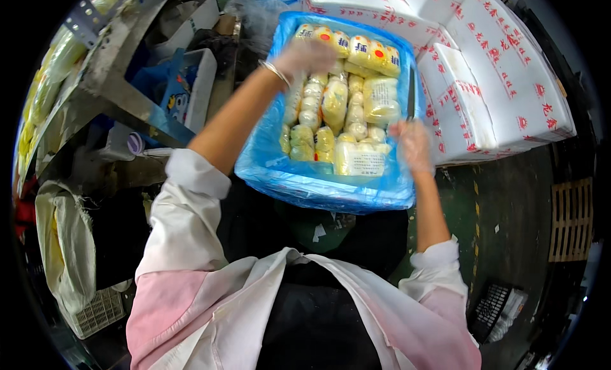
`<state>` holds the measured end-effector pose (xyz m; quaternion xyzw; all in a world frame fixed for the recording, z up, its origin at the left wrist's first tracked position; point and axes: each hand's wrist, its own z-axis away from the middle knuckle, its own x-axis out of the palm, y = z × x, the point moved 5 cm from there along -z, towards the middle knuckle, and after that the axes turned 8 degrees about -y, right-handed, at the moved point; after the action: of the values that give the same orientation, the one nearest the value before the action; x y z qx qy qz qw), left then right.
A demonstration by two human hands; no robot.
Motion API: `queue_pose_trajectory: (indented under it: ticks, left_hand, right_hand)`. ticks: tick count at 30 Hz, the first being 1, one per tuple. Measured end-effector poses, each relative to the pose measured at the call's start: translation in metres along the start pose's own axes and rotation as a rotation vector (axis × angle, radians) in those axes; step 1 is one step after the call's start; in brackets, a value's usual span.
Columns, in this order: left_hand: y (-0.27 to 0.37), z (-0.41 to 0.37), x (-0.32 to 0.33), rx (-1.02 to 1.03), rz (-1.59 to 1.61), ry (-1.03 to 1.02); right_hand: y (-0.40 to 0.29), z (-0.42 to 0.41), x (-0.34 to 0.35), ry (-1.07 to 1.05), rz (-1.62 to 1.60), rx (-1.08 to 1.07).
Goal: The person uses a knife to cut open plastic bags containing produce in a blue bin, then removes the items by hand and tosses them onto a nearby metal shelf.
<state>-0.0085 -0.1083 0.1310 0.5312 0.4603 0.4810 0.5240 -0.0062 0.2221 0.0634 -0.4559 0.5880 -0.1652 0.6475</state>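
A box lined with blue plastic film (324, 193) stands in front of me, filled with several plastic-wrapped packs of pale, rounded food (335, 102). My left hand (308, 60), in a thin clear glove and blurred, is over the packs at the upper left; whether it grips one cannot be told. My right hand (413, 143), also in a clear glove, is at the right edge of the lining, with its fingertips by the lower right packs. A pack with a white printed label (360, 160) lies in the near right part.
White foam boxes with red print (506, 60) are stacked to the right and behind. A metal frame (114, 91) and a white foam box with blue plastic (203, 88) stand at left. A slatted pallet (570, 219) and a black crate (491, 305) lie on the floor at right.
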Motion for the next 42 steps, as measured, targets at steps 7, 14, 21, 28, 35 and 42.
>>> queue_pose_trajectory:
  ticks: [7,14,21,28,35,42]
  left_hand:
    - [-0.206,0.026,0.096,-0.661,-0.565,-0.277]
    - [-0.194,0.045,0.133,-0.635,-0.082,-0.068]
    - [-0.185,0.042,0.157,-0.330,0.014,-0.091]
    - [-0.085,0.058,0.128,0.532,-1.344,-0.238]
    - [-0.141,0.059,0.068,0.468,-1.171,-0.154]
    - [-0.153,0.065,0.055,0.324,-1.186,-0.001]
  right_hand:
    - [0.022,0.065,0.027,0.089,-0.105,0.110]
    - [0.027,0.068,0.020,0.232,-0.322,0.198]
    - [0.024,0.064,0.022,0.216,-0.279,0.180]
    - [0.016,0.058,0.020,0.159,-0.175,0.206]
    - [0.014,0.036,0.067,-0.196,0.161,0.206]
    - [-0.032,0.011,0.065,0.016,0.213,0.284]
